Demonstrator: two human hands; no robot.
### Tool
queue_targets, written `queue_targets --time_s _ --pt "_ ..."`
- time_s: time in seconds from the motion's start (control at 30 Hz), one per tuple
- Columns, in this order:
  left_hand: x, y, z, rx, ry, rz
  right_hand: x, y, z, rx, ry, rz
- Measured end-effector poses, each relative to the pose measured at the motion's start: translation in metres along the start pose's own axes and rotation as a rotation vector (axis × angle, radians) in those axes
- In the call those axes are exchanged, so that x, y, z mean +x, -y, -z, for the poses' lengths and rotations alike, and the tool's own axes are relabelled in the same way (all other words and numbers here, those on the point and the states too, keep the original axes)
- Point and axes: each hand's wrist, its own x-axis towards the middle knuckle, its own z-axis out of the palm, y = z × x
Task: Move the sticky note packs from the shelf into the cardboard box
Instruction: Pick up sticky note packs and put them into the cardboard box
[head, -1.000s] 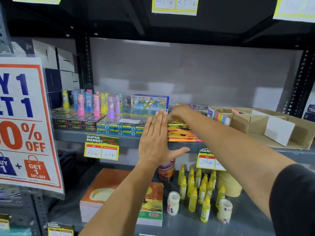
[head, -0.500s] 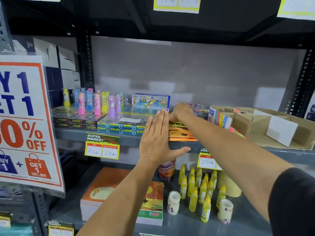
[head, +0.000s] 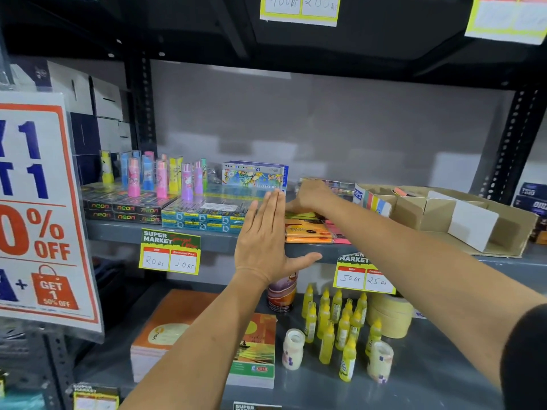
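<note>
A stack of orange, yellow and pink sticky note packs lies on the grey shelf near its front edge. My right hand rests on top of the stack, fingers curled over its far side; whether it grips a pack is unclear. My left hand stands flat and upright just left of the stack, fingers together, thumb out, holding nothing. The open cardboard box sits to the right on the same shelf, with dividers and several coloured packs at its left end.
Blue crayon boxes, black neon packs and upright pastel tubes fill the shelf's left. Price tags hang on the shelf edge. Below stand yellow glue bottles, tape rolls and notebooks. A sale poster hangs left.
Both hands stay almost where they were. My right hand has settled slightly further over the top of the sticky note stack.
</note>
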Motion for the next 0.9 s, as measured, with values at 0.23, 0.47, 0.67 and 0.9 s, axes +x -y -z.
queue_targets --time_s 0.23,0.47,0.67,0.9 --pt "0.000 0.000 0.002 -0.005 0.022 -0.006 0.014 -0.036 0.038 0.084 0.080 0.085" --pt "0.000 0.001 0.002 0.002 0.034 -0.014 0.020 -0.070 0.048 -0.269 0.412 0.076" --pt "0.002 0.002 0.000 0.018 0.029 -0.015 0.035 -0.069 0.039 -0.396 0.526 0.052" --pt "0.001 0.002 -0.001 0.028 0.021 -0.020 0.040 -0.067 0.034 -0.396 0.588 0.075"
